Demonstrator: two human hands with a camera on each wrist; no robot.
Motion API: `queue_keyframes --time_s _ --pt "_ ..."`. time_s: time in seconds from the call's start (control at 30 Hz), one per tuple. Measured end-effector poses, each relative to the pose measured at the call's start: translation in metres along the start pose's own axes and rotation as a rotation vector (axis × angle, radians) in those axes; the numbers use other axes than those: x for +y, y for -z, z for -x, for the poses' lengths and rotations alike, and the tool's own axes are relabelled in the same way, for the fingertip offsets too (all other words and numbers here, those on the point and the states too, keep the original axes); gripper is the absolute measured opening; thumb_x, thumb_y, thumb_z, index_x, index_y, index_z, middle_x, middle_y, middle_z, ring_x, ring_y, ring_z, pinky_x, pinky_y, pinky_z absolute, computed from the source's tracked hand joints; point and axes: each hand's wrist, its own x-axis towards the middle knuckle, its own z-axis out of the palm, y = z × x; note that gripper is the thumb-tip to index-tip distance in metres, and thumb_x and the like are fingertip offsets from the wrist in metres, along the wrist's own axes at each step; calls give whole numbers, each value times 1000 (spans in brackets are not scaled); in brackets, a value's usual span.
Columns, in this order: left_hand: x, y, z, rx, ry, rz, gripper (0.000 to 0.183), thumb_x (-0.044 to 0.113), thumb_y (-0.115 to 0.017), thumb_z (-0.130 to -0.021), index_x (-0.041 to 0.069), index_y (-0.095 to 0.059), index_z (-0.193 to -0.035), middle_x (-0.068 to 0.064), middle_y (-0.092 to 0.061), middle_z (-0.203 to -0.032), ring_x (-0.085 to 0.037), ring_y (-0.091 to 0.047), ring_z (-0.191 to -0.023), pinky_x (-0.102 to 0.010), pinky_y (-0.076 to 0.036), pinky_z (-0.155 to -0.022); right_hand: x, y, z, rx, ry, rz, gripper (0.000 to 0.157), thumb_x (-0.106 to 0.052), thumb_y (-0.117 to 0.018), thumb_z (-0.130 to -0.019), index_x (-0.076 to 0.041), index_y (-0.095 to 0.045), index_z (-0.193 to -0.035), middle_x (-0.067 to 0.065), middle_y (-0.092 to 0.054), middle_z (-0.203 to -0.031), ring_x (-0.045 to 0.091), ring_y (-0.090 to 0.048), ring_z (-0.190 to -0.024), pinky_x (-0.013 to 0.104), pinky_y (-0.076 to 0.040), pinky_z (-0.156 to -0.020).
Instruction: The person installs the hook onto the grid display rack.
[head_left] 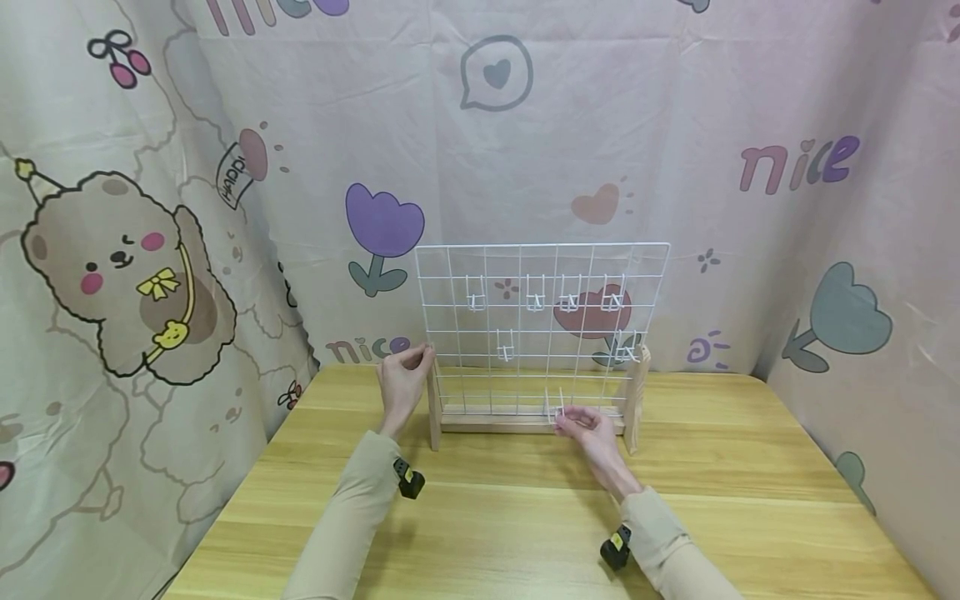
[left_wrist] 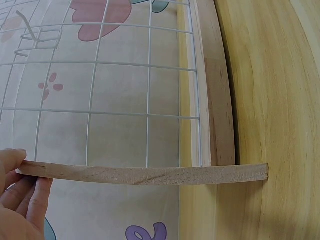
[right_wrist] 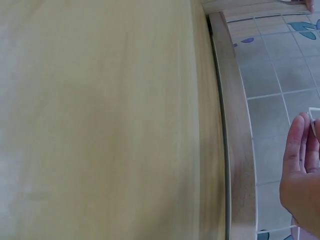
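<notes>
A white wire grid panel (head_left: 543, 245) stands upright in a wooden stand, its base bar (head_left: 495, 424) low across the front. My left hand (head_left: 402, 385) pinches the top of the left wooden post (left_wrist: 150, 175) between thumb and fingers. Low on the panel, right of its middle, my right hand (head_left: 594, 437) holds a small white wire hook (head_left: 557, 414) by its front. In the right wrist view, only a bit of that hook shows at the fingertips; whether it touches the grid I cannot tell.
Several white hooks hang on the grid, one of them a hook (head_left: 535, 302) in the upper row and another a hook (head_left: 506, 352) lower down. The right wooden post (head_left: 636, 404) stands beyond my right hand. Behind the wooden table (head_left: 510, 517) hangs a printed curtain (head_left: 495, 167).
</notes>
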Motion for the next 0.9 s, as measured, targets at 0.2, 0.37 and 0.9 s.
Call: queue_keyframes --time_s 0.2,0.37,0.9 --pt "0 0 0 -5 7 10 28 17 -75 -91 -4 -74 -110 -21 -76 -105 -34 -77 -92 -8 -54 -70 -4 -3 -3 45 25 -57 27 7 -67 -90 14 -59 -114 1 -74 -88 9 -72 -78 24 -61 -80" --pt "0 0 0 2 -1 10 27 16 -76 -91 -4 -75 -109 -21 -76 -103 -34 -77 -91 -1 -48 -67 -10 -5 -4 61 34 -73 34 7 -67 -90 18 -55 -121 -4 -73 -86 8 -73 -78 24 -61 -82" --pt "1 0 0 -1 -3 21 27 16 -76 -91 -5 -75 -109 -20 -77 -103 -34 -77 -91 -1 -49 -68 -19 -7 -13 100 70 -152 25 10 -63 -92 13 -57 -116 -4 -74 -83 9 -73 -74 23 -61 -79"
